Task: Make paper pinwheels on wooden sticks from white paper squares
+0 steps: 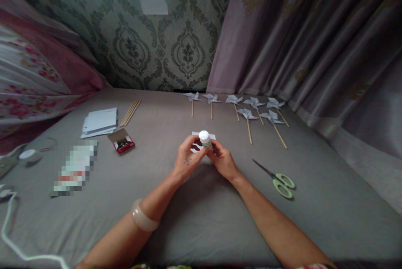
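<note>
Between both hands, near the middle of the view, is a small white-capped bottle (205,138) with some green on its label. My left hand (189,156) is closed around its left side, and my right hand (223,158) grips it from the right, thumbs meeting in front. Just behind the hands a sheet of white paper (213,136) lies on the grey cloth, mostly covered by them. To the right of my right hand lies a pair of scissors (276,180) with green handles, blades pointing up and left.
Several paper pinwheels (248,115) on sticks lie at the back right. On the left are stacked white paper (100,121), several wooden sticks (130,113), an open red box (124,145) of small metal pieces, a blurred packet (77,166) and a white cable (21,252).
</note>
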The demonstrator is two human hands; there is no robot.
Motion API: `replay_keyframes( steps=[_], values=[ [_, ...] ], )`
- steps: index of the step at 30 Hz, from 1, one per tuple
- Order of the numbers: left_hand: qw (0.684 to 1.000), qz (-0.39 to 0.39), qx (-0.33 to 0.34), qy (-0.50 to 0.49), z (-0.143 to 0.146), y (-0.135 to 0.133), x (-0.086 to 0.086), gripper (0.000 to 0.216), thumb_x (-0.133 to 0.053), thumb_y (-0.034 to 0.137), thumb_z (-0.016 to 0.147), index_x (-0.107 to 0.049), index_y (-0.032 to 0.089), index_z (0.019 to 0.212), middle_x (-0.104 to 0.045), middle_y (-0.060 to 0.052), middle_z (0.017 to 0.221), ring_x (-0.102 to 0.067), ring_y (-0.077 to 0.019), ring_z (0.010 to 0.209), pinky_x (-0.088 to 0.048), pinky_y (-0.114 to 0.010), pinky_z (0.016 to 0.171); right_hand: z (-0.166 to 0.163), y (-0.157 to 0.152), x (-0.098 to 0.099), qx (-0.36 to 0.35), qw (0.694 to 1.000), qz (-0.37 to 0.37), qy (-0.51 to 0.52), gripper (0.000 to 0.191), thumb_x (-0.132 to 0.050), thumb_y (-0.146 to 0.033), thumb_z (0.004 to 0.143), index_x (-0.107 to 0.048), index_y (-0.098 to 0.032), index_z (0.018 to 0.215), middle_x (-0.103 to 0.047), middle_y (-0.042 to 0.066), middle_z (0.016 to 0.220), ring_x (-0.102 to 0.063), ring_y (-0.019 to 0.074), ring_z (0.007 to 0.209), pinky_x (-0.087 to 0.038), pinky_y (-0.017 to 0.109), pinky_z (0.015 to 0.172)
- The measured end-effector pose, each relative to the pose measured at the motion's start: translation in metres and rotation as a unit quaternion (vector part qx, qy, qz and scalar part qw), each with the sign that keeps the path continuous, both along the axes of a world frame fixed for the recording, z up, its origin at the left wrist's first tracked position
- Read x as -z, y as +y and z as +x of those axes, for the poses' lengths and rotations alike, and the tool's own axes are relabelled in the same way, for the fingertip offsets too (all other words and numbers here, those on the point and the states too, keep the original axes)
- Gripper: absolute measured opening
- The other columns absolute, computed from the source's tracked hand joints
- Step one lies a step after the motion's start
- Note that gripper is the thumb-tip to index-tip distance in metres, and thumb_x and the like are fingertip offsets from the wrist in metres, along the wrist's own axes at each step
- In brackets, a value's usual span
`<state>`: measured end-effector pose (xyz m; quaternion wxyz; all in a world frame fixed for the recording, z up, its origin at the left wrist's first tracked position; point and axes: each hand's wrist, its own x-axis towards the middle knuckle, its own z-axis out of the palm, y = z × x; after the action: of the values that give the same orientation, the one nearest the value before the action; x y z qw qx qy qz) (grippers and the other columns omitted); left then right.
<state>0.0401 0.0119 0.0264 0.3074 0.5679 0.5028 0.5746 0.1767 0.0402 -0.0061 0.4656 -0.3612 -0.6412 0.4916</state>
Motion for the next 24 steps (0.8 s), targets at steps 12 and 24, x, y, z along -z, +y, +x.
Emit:
replay_keyframes(
  steps=[12, 24],
  values=[
    [0.993, 0.077, -0.018, 0.087, -0.005, -0.005, 0.0, 0.024, -0.064, 0.034, 0.08, -0.064, 0.018, 0.098, -0.064, -0.004, 0.085, -0.058, -0.0142, 0.078, -0.047, -0.025, 0.07, 0.004, 0.0, -0.008, -0.023, 1.0, -0.011, 0.016, 0.043, -0.063, -0.047, 0.078, -0.062, -0.021, 0.113, -0.068, 0.007, 0.11, -0.064, 0.0209, 0.097, -0.051, 0.037, 0.089],
    [0.927, 0.049, -0.092, 0.359, -0.028, 0.004, 0.02, 0.022, -0.045, 0.018, 0.088, -0.066, 0.017, 0.094, -0.069, -0.011, 0.099, -0.061, -0.0216, 0.092, -0.046, -0.036, 0.084, 0.064, 0.043, -0.049, 0.171, 0.984, -0.035, -0.024, 0.044, -0.074, -0.045, 0.064, -0.068, -0.015, 0.096, -0.06, -0.001, 0.067, -0.05, 0.0104, 0.058, -0.042, 0.025, 0.054]
  ],
)
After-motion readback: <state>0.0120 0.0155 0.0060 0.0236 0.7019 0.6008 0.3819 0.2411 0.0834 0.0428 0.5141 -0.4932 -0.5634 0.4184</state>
